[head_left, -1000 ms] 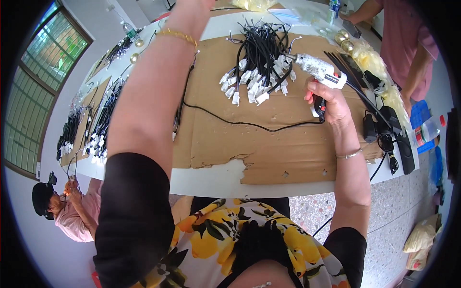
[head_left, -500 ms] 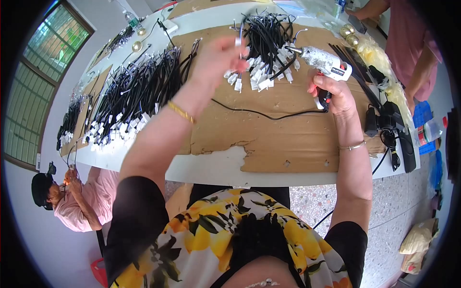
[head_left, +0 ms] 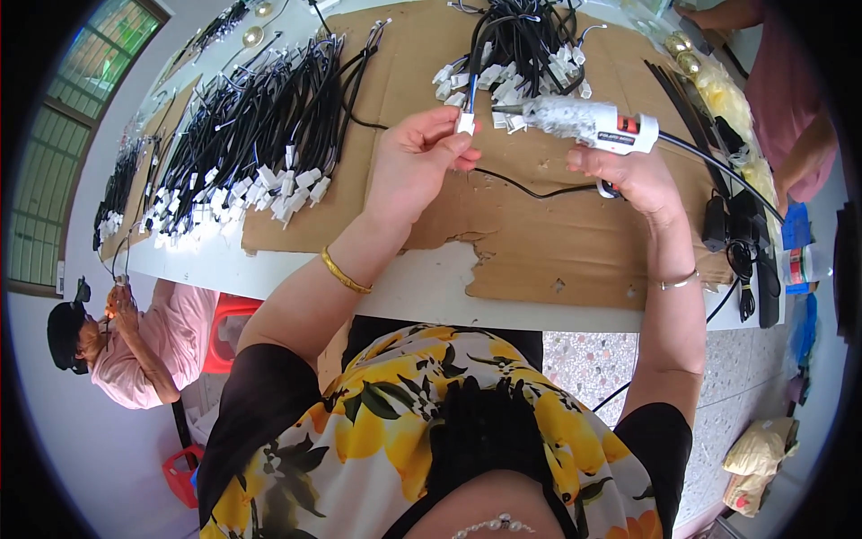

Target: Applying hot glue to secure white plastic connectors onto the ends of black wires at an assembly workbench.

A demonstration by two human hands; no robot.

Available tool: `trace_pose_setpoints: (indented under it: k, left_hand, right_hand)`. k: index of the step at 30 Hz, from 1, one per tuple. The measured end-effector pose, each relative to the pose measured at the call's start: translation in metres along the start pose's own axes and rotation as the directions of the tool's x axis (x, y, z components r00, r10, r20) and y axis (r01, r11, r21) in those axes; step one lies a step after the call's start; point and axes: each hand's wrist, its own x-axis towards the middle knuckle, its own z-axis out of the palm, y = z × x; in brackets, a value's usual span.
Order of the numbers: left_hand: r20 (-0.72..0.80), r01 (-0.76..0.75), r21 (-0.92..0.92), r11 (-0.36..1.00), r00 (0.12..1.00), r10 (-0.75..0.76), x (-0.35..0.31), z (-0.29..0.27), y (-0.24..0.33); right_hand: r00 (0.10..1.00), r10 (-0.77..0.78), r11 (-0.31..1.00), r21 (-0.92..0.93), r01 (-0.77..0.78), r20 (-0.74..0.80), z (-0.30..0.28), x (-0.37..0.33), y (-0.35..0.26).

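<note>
My left hand (head_left: pixel 415 162) is closed, thumb and fingers pinching the white plug connector (head_left: pixel 465 123) at the end of a black cable with blue and white wires. In my right hand (head_left: pixel 639 184) is a white glue gun (head_left: pixel 588 128), its nozzle wrapped in crumpled silvery material. The nozzle tip points left, close beside the connector; whether they touch I cannot tell. A black rod (head_left: pixel 718 166) sticks out from the gun's rear. Just beyond both hands lies a bundle of black cables (head_left: pixel 516 40) with white connectors.
Brown cardboard (head_left: pixel 557 256) covers much of the white table (head_left: pixel 413 287). To the left spreads a large pile of similar cables (head_left: pixel 260 117). Black adapters (head_left: pixel 732 220) and yellowish plastic wrap (head_left: pixel 727 99) lie along the right edge. One person (head_left: pixel 148 350) sits left; another (head_left: pixel 795 117) stands right.
My left hand has come nearer and now holds the connector steady. The glue gun has turned level, its nozzle now beside the connector. The whole view has shifted slightly.
</note>
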Motion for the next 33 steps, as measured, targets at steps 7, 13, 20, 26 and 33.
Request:
trace_pose_setpoints:
  k: [7, 13, 20, 26, 33]
  left_hand:
    - [-0.049, -0.087, -0.068, 0.994, 0.995, 0.084, -0.002, 0.004, -0.01]
    - [-0.036, -0.135, -0.036, 0.99, 0.99, 0.134, -0.004, 0.002, -0.014]
    - [-0.051, -0.15, -0.04, 0.988, 0.988, 0.148, -0.002, 0.002, -0.015]
    - [-0.052, -0.15, -0.057, 0.987, 0.988, 0.147, -0.002, 0.002, -0.016]
    - [-0.062, -0.135, -0.07, 0.988, 0.989, 0.131, -0.003, 0.003, -0.016]
  right_hand:
    - [0.992, 0.109, 0.89, -0.439, -0.126, -0.064, 0.019, -0.005, -0.021]
    - [0.993, 0.078, 0.941, -0.323, -0.102, -0.088, 0.032, -0.008, -0.021]
    - [0.992, 0.088, 0.909, -0.401, -0.117, -0.092, 0.032, -0.005, -0.019]
    - [0.995, 0.009, 0.922, -0.384, -0.047, -0.099, 0.031, -0.004, -0.01]
    - [0.992, -0.06, 0.897, -0.442, 0.006, -0.107, 0.036, -0.005, -0.011]
